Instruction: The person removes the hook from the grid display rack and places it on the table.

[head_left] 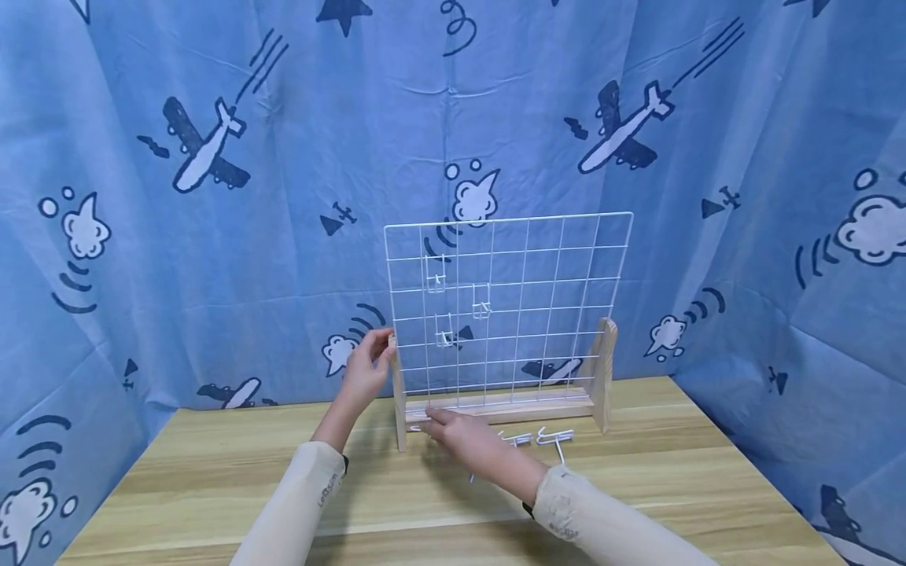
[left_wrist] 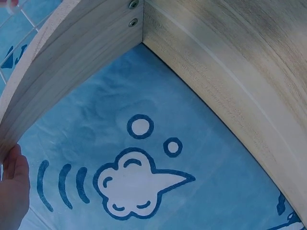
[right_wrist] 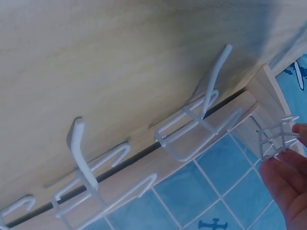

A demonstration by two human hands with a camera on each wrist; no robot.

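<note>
A white wire grid stands upright in a wooden stand. My left hand grips the top of the stand's left side piece; the left wrist view shows the fingers at that piece's edge. Low at the grid's left corner, my right hand pinches a small white wire hook between thumb and fingers. That hook is mostly hidden behind the hand in the head view. Three similar hooks hang on the grid's left half: an upper one, a middle one and a lower one.
More loose white hooks lie on the wooden table before the stand, partly behind my right forearm. Up close, the right wrist view shows their upturned prongs. A blue patterned curtain surrounds the table at the back and sides.
</note>
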